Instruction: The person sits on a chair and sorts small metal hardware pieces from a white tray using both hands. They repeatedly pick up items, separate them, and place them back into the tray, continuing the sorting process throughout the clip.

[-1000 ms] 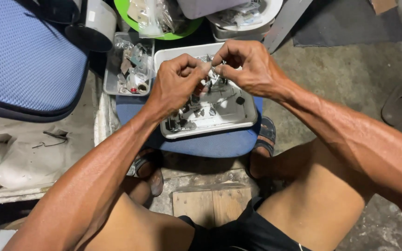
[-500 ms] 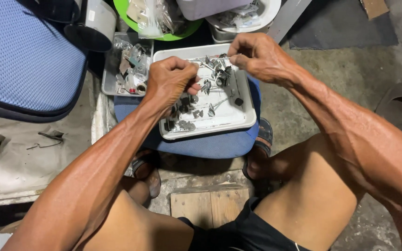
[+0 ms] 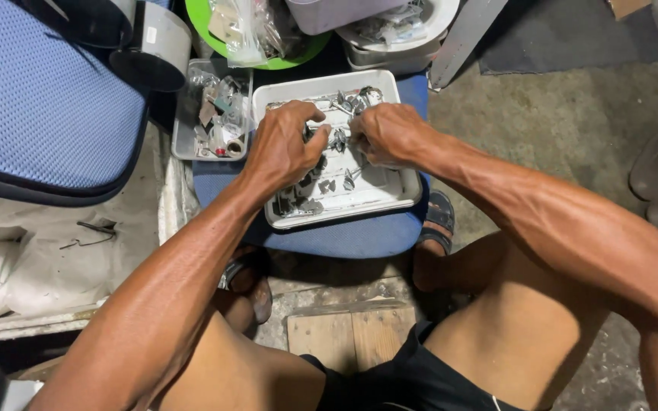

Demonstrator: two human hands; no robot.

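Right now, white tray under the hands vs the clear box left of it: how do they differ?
The white tray is opaque, shallow and wider; the clear box is see-through and narrower. The tray's small metal parts lie spread apart; the box is crammed with mixed bits. Both hands, left hand and right hand, are over the tray, none at the box. Both are rectangular.

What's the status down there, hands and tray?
Left hand and right hand both down in white tray, fingers among small metal parts. Grip unclear. Nothing in the way.
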